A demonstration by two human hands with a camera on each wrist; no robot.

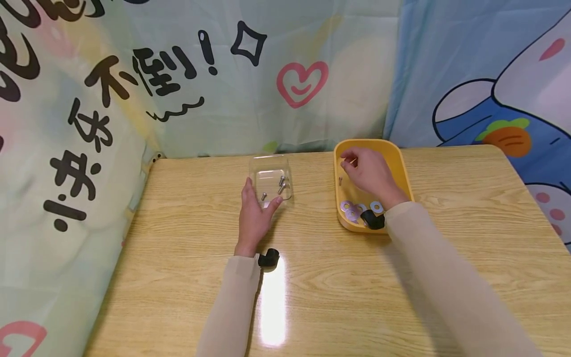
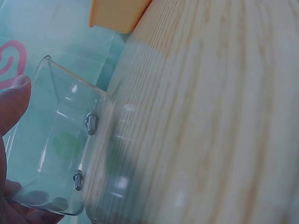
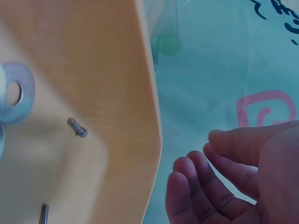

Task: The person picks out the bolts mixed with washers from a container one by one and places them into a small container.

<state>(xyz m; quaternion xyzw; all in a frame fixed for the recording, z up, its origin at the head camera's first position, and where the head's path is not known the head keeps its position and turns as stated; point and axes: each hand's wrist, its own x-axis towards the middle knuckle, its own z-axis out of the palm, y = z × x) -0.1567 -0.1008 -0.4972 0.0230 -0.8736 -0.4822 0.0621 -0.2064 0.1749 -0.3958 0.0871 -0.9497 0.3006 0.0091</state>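
My left hand (image 1: 255,221) grips the near end of a clear plastic box (image 1: 255,168), thumb on one side and fingers on the other. Several metal screws (image 1: 282,188) lie inside it; two screws (image 2: 91,124) show in the left wrist view. Over the yellow bin (image 1: 405,178) hovers my right hand (image 1: 369,171), its fingers loosely bent. Nothing shows between thumb and fingertips in the right wrist view. Below it, a small screw (image 3: 77,127) lies on the bin's floor, and a second screw (image 3: 44,214) is partly cut off by the frame.
Flat metal washers (image 1: 352,213) are gathered at the near end of the bin. Both containers stand near the far edge of the wooden table (image 1: 330,287). A printed cloth (image 1: 357,74) hangs directly behind it, and another covers the left side.
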